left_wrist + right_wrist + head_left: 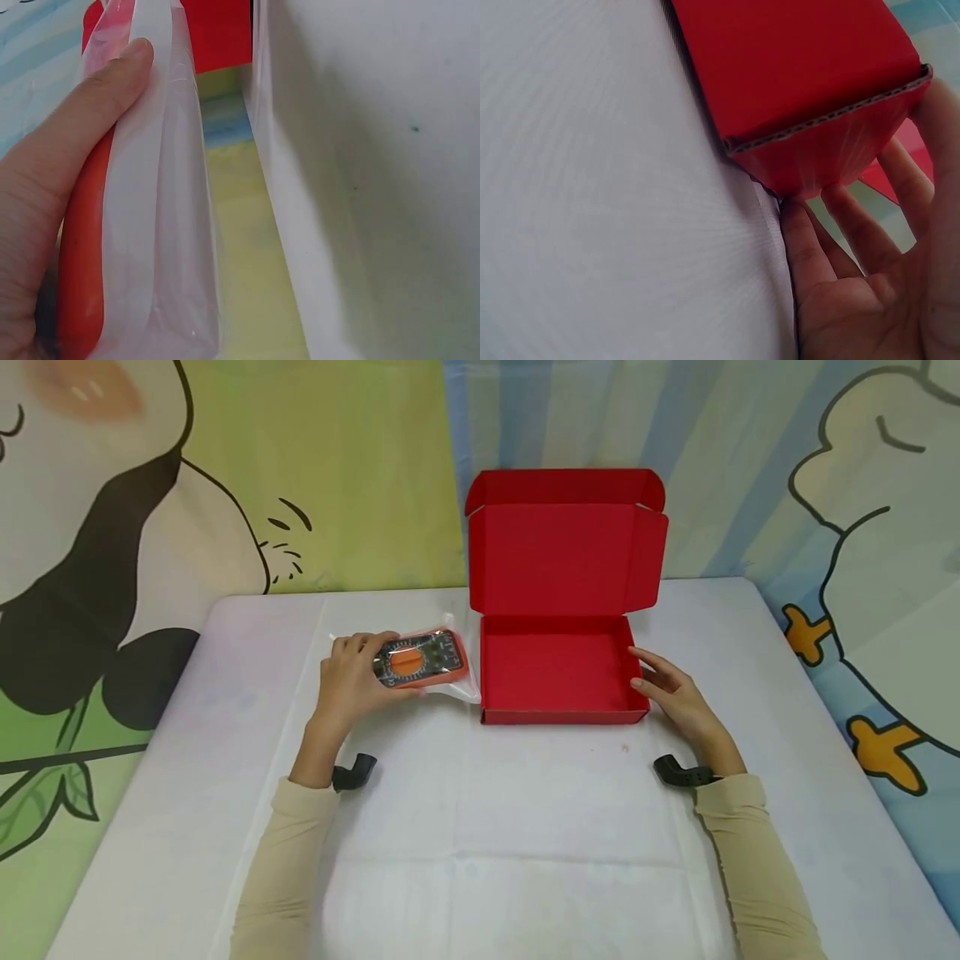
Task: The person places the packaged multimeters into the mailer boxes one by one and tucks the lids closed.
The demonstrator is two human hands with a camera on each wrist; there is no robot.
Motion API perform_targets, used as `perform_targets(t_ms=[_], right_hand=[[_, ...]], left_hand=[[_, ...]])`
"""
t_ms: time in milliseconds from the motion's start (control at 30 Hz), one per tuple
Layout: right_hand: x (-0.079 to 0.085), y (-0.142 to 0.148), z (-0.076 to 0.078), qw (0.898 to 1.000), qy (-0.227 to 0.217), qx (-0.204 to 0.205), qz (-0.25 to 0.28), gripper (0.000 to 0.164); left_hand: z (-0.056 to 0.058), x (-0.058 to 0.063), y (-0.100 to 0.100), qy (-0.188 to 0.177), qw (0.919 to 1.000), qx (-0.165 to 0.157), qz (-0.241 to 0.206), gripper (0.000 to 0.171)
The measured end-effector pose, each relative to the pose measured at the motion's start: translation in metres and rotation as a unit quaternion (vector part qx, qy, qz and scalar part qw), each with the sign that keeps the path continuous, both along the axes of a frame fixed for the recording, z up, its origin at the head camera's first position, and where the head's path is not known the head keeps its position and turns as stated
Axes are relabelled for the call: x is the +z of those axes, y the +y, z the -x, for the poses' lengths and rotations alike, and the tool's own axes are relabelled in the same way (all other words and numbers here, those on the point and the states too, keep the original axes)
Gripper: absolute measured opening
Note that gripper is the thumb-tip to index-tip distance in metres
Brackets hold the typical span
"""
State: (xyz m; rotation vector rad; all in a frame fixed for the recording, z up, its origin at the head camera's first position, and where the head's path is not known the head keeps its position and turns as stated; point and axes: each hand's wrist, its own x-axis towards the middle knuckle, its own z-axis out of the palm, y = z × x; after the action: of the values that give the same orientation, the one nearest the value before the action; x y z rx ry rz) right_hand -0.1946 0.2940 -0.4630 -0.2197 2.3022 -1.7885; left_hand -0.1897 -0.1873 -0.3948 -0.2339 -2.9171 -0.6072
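Note:
In the head view my left hand [352, 672] grips an orange-and-black multimeter [423, 660] with an orange dial, sealed in a clear plastic bag [459, 689]. The thumb lies along the near side and the fingers reach over the far side. From the left wrist, the meter's orange edge [84, 255] shows through the bag, tilted off the table. My right hand [678, 697] touches the right wall of an open red cardboard box [558, 717]. Its thumb and a fingertip reach the rim, while other extended fingers [859, 225] rest against the outside of that wall.
The box lid [558, 560] stands upright at the back, its side flaps folded inward. A white cloth [510, 810] covers the table, and printed cartoon fabric [360, 468] hangs behind. A black wrist mount [356, 772] sticks out beside the left wrist, another [678, 772] beside the right.

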Motion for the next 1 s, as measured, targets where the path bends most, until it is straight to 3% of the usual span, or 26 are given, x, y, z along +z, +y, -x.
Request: perform_targets(t_ms=[333, 667, 1000], right_hand=[[-0.001, 0.0, 0.002, 1.0, -0.001, -0.005, 0.013, 0.057], [-0.007, 0.0, -0.001, 1.0, 0.008, 0.0, 0.013, 0.057], [-0.002, 0.0, -0.001, 1.0, 0.003, -0.003, 0.002, 0.059]], left_hand=[[-0.011, 0.004, 0.003, 0.022, 0.9997, -0.004, -0.004, 0.093], [-0.015, 0.0, 0.007, 0.046, 0.9988, -0.017, -0.003, 0.094], [-0.017, 0.0, 0.02, 0.081, 0.9961, -0.033, 0.005, 0.093]])
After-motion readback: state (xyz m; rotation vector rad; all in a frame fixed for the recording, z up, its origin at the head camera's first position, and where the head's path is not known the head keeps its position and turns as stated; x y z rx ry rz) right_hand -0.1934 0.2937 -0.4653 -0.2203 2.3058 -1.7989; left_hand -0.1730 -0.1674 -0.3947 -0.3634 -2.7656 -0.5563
